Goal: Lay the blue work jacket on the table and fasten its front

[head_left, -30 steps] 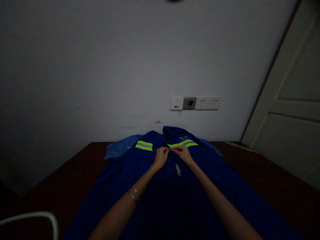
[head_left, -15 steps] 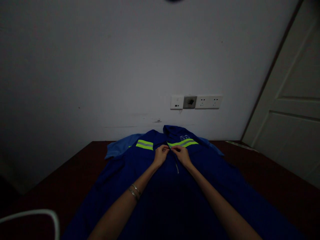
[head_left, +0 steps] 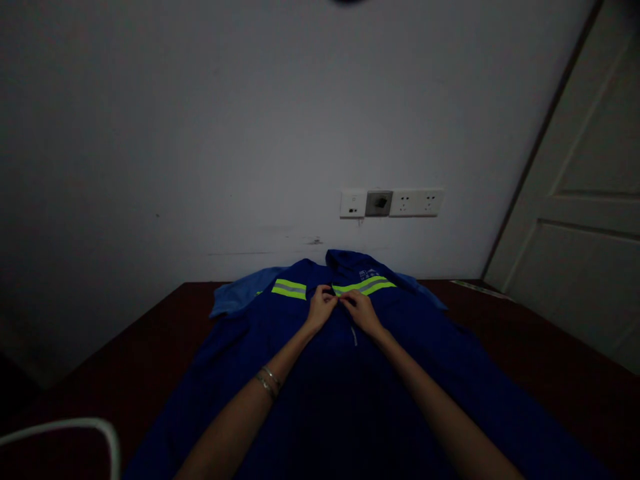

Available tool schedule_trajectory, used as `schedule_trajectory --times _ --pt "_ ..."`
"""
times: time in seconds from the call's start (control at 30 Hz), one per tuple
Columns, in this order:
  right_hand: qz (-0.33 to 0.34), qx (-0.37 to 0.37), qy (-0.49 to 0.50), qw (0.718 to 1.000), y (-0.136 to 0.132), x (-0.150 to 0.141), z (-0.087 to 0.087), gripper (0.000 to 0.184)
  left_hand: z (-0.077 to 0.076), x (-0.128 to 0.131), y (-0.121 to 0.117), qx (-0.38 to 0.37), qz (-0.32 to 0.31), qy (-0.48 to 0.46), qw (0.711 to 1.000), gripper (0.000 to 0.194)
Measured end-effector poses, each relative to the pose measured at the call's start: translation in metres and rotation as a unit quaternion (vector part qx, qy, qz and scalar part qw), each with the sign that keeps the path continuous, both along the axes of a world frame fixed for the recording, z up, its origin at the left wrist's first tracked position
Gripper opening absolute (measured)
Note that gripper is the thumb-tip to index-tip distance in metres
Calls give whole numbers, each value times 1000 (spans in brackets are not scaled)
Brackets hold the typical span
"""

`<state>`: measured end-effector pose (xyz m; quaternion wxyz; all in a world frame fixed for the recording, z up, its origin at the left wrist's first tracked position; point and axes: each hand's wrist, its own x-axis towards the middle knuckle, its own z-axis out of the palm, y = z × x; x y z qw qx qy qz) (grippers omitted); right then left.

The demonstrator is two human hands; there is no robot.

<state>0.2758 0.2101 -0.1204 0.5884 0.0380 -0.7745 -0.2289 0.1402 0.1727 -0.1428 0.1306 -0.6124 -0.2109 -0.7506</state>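
A dark blue work jacket with yellow-green reflective stripes lies spread on the dark red table, its collar towards the wall. My left hand pinches the jacket's front edge near the chest, just below the stripes. Right beside it, my right hand pinches the other front edge, the fingertips of both hands almost meeting at the front opening. The small part between the fingertips is hidden. A thin pale strip, perhaps a zipper part, shows on the cloth below the right hand. Two bracelets circle my left wrist.
Lighter blue cloth sticks out from under the jacket at the shoulders. Behind the table rises a white wall with sockets. A white cable curves at the lower left, and a door stands at the right.
My left index finger has lifted and spread slightly away from the thumb. Both hands stay at the jacket's front opening, with only small fingertip shifts.
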Motion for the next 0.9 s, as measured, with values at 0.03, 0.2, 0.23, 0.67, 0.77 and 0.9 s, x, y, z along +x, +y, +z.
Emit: schedule_trajectory --times 0.03,0.2,0.23,0.67,0.77,0.9 --pt "-9 10 -3 1000 0 0 0 15 0 0 0 0 -5 -2 1000 28" --pt "-45 46 -19 998 -3 4 -2 17 0 2 -4 -10 -36 -8 999 32" --pt "-52 54 -20 997 -4 4 -2 18 0 3 -5 -8 -38 -9 999 32" --pt "-101 98 15 990 -6 5 -8 20 2 7 -9 -18 -74 -50 996 23" --pt "-110 100 22 989 -7 5 -9 20 3 9 -8 -7 -66 -64 996 23" --pt "-125 98 28 987 -8 4 -10 18 4 10 -7 -7 -87 -77 993 24"
